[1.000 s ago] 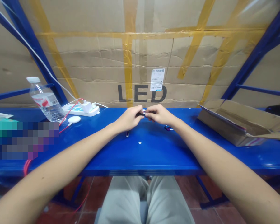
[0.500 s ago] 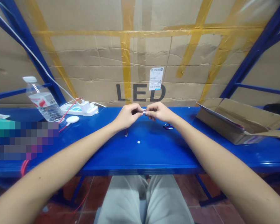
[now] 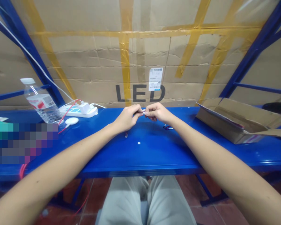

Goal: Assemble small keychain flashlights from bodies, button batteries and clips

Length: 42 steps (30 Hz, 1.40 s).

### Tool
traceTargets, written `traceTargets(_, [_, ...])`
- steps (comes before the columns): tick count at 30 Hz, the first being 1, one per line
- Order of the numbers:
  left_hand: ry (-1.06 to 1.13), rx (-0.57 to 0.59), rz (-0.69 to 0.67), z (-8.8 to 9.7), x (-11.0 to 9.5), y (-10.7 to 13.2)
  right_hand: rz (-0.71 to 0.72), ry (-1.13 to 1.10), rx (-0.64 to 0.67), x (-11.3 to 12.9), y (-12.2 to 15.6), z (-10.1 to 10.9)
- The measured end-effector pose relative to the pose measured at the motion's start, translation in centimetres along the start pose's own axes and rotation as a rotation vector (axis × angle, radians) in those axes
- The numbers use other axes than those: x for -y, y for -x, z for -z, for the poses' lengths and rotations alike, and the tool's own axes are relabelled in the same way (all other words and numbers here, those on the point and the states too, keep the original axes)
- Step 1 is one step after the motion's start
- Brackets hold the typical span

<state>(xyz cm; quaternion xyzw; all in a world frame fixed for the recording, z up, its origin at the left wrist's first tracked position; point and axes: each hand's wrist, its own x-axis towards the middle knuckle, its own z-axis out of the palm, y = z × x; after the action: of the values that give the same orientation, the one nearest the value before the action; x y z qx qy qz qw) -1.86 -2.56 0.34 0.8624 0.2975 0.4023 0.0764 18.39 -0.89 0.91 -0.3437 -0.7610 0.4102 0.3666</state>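
My left hand (image 3: 127, 117) and my right hand (image 3: 157, 112) meet over the far middle of the blue metal table (image 3: 142, 156). Both are pinched on one small dark and silver part (image 3: 143, 113) held between their fingertips; I cannot make out what it is. A small metal piece (image 3: 126, 134) lies on the table just below my left hand. Thin red and blue wires (image 3: 166, 127) lie below my right wrist. A small white dot (image 3: 139, 143) sits nearer me on the tabletop.
At the left stand a water bottle (image 3: 42, 104), a white power strip (image 3: 78, 109) with a plugged charger and a white round puck (image 3: 71, 121) on a red cable. An open flat cardboard box (image 3: 239, 120) lies at the right. A taped cardboard wall marked LED (image 3: 140, 93) closes the back.
Both hands stay pinched together on the small part, with only slight finger movement. The view has drifted a little, so everything sits slightly further left.
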Motion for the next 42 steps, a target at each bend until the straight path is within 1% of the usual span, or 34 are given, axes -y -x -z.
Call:
traceTargets(4, [-0.029, 0.001, -0.057, 0.1, 0.2, 0.0, -0.033, -0.093, 0.010, -0.2, -0.1, -0.3])
traceTargets(6, [-0.035, 0.009, -0.055, 0.1, 0.2, -0.1, -0.042, -0.086, 0.040, 0.1, 0.0, 0.0])
traceTargets(7, [-0.028, 0.013, -0.047, 0.1, 0.2, -0.1, -0.054, -0.049, 0.072, 0.4, 0.1, 0.3])
traceTargets(8, [-0.018, 0.014, -0.037, 0.0, 0.2, -0.1, -0.074, 0.008, 0.107, 0.7, 0.1, 0.9])
traceTargets(10, [-0.004, 0.010, -0.009, -0.1, 0.3, -0.2, -0.145, 0.221, 0.191, 1.3, 0.4, 2.6])
traceTargets(12, [-0.006, 0.004, 0.018, -0.3, 0.4, -0.2, -0.246, 0.438, 0.180, 1.4, 0.6, 4.7])
traceTargets(14, [-0.018, 0.015, 0.038, -0.5, 0.6, -0.2, -0.374, 0.667, 0.147, 0.9, 0.9, 6.7])
traceTargets(15, [-0.024, 0.026, 0.045, -0.5, 0.7, -0.1, -0.446, 0.757, 0.174, 0.5, 1.0, 7.5])
traceTargets(16, [-0.032, 0.037, 0.050, -0.6, 0.8, -0.1, -0.515, 0.804, 0.226, 0.0, 1.2, 8.1])
traceTargets(18, [-0.051, 0.052, 0.059, -0.5, 1.0, -0.1, -0.608, 0.835, 0.295, -0.8, 1.3, 8.7])
traceTargets(21, [-0.063, 0.059, 0.063, -0.5, 1.0, -0.1, -0.663, 0.843, 0.342, -1.7, 1.3, 8.4])
traceTargets(23, [-0.068, 0.061, 0.063, -0.5, 1.0, -0.2, -0.639, 0.845, 0.323, -2.1, 1.0, 7.6])
traceTargets(25, [-0.079, 0.062, 0.064, -0.5, 1.0, -0.2, -0.553, 0.843, 0.260, -2.4, 0.5, 6.4])
traceTargets(26, [-0.087, 0.061, 0.066, -0.5, 1.1, -0.2, -0.481, 0.838, 0.228, -2.6, 0.3, 5.6])
traceTargets(27, [-0.096, 0.060, 0.069, -0.5, 1.2, -0.1, -0.365, 0.825, 0.211, -2.7, 0.0, 4.8])
traceTargets(28, [-0.104, 0.059, 0.072, -0.5, 1.2, -0.1, -0.263, 0.802, 0.201, -2.8, -0.2, 4.0])
traceTargets(29, [-0.112, 0.057, 0.074, -0.5, 1.3, -0.1, -0.192, 0.764, 0.205, -2.8, -0.4, 3.2])
traceTargets(31, [-0.123, 0.048, 0.075, -0.4, 1.5, -0.2, -0.100, 0.704, 0.198, -2.6, -0.6, 2.1])
traceTargets(32, [-0.125, 0.043, 0.075, -0.3, 1.6, -0.2, -0.076, 0.709, 0.172, -2.3, -0.6, 1.7])
traceTargets(34, [-0.126, 0.036, 0.076, -0.3, 1.8, -0.2, -0.070, 0.723, 0.135, -1.6, -0.4, 1.3])
traceTargets(38, [-0.131, 0.052, 0.097, -0.3, 2.1, -0.2, -0.183, 0.772, 0.238, -0.5, 0.1, 1.4])
traceTargets(40, [-0.135, 0.066, 0.108, -0.4, 2.2, -0.1, -0.210, 0.807, 0.270, -0.7, 0.1, 1.3])
traceTargets(42, [-0.138, 0.082, 0.119, -0.5, 2.3, -0.1, -0.184, 0.830, 0.288, -1.3, 0.0, 1.2])
